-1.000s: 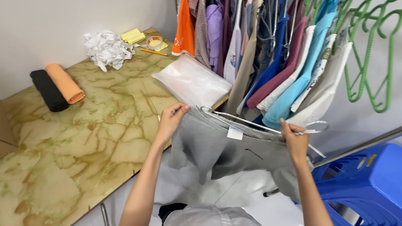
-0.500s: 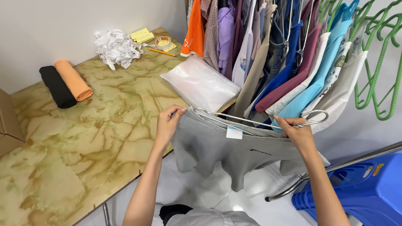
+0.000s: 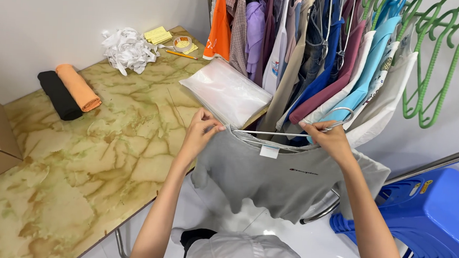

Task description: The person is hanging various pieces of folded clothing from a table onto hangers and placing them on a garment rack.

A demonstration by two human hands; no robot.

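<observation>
Both arms extended forward. Left hand (image 3: 202,128) grip pinched closed on neckline of grey T-shirt (image 3: 285,175); right hand (image 3: 328,140) grip closed on wire hanger (image 3: 293,133) at collar. T-shirt hangs between hands, beside marbled tabletop (image 3: 79,157)

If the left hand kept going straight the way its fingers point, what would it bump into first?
Probably the right hand: the left hand points along the wire hanger holding the grey shirt. Depth is unclear.
</observation>
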